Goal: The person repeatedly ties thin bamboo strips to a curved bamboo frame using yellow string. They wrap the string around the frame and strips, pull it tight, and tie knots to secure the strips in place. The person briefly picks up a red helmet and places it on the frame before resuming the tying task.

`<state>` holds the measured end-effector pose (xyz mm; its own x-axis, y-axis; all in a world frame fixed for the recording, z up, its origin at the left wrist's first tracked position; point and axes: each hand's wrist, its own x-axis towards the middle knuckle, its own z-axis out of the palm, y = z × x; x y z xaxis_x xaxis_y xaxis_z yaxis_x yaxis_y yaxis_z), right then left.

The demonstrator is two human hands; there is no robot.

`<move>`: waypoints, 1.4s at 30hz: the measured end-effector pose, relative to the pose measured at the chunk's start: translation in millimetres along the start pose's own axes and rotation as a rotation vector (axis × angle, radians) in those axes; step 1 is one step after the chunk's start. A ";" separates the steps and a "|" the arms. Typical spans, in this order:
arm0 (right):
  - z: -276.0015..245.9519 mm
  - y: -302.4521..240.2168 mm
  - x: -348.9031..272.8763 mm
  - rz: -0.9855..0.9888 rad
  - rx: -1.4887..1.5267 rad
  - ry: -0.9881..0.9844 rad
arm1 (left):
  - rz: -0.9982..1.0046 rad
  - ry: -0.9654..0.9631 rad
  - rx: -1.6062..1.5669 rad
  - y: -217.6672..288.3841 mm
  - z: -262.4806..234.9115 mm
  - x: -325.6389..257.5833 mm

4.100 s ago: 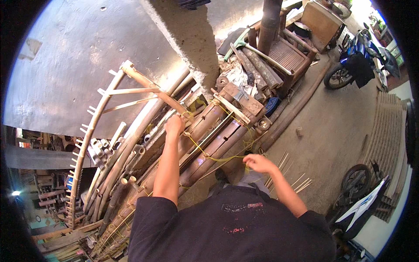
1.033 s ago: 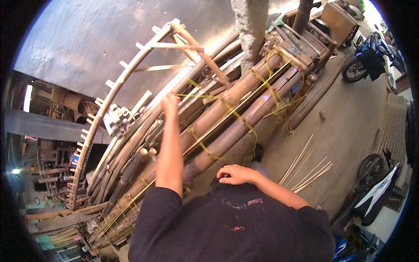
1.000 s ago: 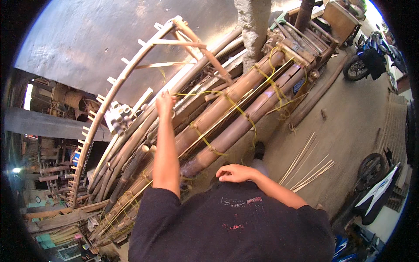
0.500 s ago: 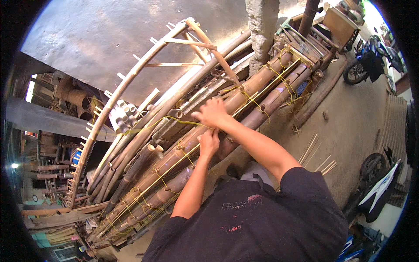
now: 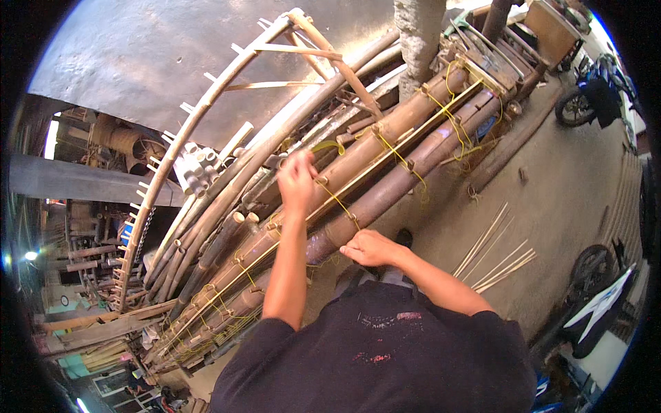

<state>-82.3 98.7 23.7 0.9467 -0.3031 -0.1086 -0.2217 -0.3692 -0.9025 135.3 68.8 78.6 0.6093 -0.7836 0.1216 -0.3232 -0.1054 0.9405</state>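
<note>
Two hands of yours are busy with one thin yellow cord (image 5: 339,201). Your left hand (image 5: 297,180) is up near the middle, fingers pinched shut on the cord's top end. Your right hand (image 5: 370,248), at about 5 o'clock from the left one, is closed on the lower end. The cord runs tight between them, across the big brown bamboo poles (image 5: 385,158). Those poles lie in a long pile from 7 o'clock up to 1 o'clock. A bent bamboo frame (image 5: 206,113) with little pegs curves over the pile at 10 o'clock. Some thin sticks (image 5: 496,256) lie on the ground at 3 o'clock.
</note>
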 end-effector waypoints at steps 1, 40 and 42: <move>13.2 13.6 -3.0 -0.129 -0.113 0.144 | -0.050 0.020 -0.057 -4.9 -0.4 22.8; 185.8 -68.5 52.2 0.003 -0.057 0.053 | 0.043 -0.191 0.051 -110.8 -174.4 -99.5; 188.6 -70.6 52.3 0.014 -0.154 0.095 | -0.031 -0.067 -0.120 -86.7 -169.4 -59.5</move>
<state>27.0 274.6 3.1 0.9186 -0.3883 -0.0739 -0.2745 -0.4921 -0.8261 249.7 228.3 43.5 0.5665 -0.8207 0.0744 -0.2140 -0.0594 0.9750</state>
